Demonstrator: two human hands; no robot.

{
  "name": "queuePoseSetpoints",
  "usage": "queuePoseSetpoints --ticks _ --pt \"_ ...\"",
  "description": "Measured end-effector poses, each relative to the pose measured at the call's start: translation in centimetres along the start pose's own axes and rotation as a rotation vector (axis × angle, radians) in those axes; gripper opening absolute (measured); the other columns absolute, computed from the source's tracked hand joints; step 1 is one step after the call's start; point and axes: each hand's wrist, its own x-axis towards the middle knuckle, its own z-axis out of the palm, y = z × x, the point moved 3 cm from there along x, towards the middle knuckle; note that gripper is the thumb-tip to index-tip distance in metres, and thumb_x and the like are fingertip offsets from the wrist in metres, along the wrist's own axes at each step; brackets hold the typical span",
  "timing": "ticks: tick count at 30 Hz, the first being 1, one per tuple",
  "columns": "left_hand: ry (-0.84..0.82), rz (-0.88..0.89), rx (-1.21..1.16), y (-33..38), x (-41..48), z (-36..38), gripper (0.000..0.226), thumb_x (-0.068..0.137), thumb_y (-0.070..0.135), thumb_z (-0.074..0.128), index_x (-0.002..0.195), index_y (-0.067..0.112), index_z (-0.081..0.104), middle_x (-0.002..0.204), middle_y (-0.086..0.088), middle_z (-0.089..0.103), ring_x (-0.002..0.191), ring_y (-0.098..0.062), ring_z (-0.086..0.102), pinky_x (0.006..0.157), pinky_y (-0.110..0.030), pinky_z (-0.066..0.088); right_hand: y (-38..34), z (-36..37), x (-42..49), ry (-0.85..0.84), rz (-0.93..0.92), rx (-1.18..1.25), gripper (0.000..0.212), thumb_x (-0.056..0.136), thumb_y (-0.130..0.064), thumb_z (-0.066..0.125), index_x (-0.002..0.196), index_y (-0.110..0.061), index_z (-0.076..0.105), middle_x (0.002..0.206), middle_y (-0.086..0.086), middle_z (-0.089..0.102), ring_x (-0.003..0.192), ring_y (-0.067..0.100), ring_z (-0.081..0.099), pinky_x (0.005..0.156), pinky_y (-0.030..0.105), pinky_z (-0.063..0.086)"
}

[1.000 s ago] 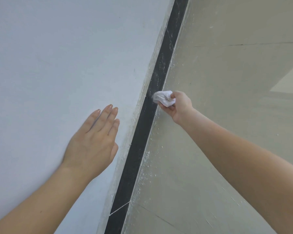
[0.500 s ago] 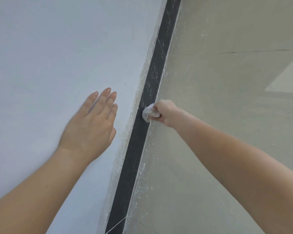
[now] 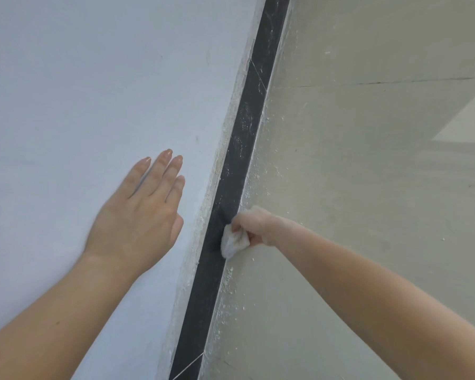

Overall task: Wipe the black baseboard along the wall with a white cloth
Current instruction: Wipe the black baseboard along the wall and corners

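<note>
Head view: my right hand (image 3: 254,227) clenches the white cloth (image 3: 233,242) against the black baseboard (image 3: 242,138), which runs diagonally away up the frame. My left hand (image 3: 140,212) lies flat and released on the wall (image 3: 80,91); dusty streaks (image 3: 246,116) lie beyond the cloth.

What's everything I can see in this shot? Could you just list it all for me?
wall: one, pale bluish white, left half of the view
baseboard: one, black, running diagonally between wall and floor, pale streaks on its far stretch
floor: one, pale beige, right half of the view
specks: many, white, on the floor along the baseboard's edge
cloth: one, white, bunched against the baseboard
left hand: one, flat on the wall, fingers straight
right hand: one, blurred, gripping the cloth
</note>
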Motion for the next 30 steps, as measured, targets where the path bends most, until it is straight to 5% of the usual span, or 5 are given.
queuePoseSetpoints --ticks 8,10,17,27,30 --pt "-0.016 -0.002 0.009 -0.1 0.0 0.0 0.054 0.089 0.022 0.025 0.130 -0.004 0.050 0.147 -0.020 0.037 0.140 -0.032 0.028 0.117 -0.044 0.011 -5.7 -7.1 0.6 0.406 -0.290 0.518 0.035 0.078 -0.004 0.056 0.112 -0.001 0.047 0.099 0.015 0.059 0.102 0.033 0.063 0.095 0.047 0.050" --pt "-0.026 0.007 0.006 -0.2 0.0 0.0 0.055 0.089 0.022 0.025 0.129 -0.004 0.051 0.146 -0.020 0.038 0.139 -0.032 0.029 0.117 -0.043 0.011 -5.5 -7.2 0.1 0.510 -0.309 0.584 0.014 0.079 -0.008 0.053 0.092 -0.005 0.051 0.100 0.014 0.060 0.095 0.032 0.065 0.089 0.045 0.053" --pt "-0.056 0.012 -0.019 -0.1 0.0 -0.4 0.056 0.086 0.020 0.027 0.132 -0.004 0.048 0.148 -0.018 0.036 0.140 -0.029 0.025 0.117 -0.043 0.012 -3.0 -0.6 -1.4 0.011 0.055 0.262 0.019 0.080 -0.007 0.046 0.093 0.001 0.057 0.076 0.016 0.064 0.057 0.026 0.063 0.053 0.029 0.056" --pt "-0.126 0.013 -0.028 -0.5 0.0 -1.3 0.060 0.086 0.023 0.021 0.136 0.000 0.045 0.150 -0.014 0.031 0.142 -0.025 0.022 0.118 -0.043 0.009 -7.9 -6.7 -0.1 0.307 -0.247 0.940 0.024 0.084 -0.004 0.052 0.107 -0.001 0.056 0.095 0.013 0.064 0.084 0.030 0.068 0.076 0.035 0.058" --pt "-0.147 0.003 -0.004 -0.6 0.7 -1.7 0.061 0.085 0.024 0.021 0.137 0.001 0.043 0.151 -0.015 0.030 0.143 -0.027 0.021 0.118 -0.044 0.007 -7.0 -7.3 -1.1 0.436 -0.249 0.901 0.003 0.083 -0.011 0.052 0.083 -0.008 0.053 0.080 0.011 0.062 0.060 0.025 0.064 0.054 0.027 0.055"
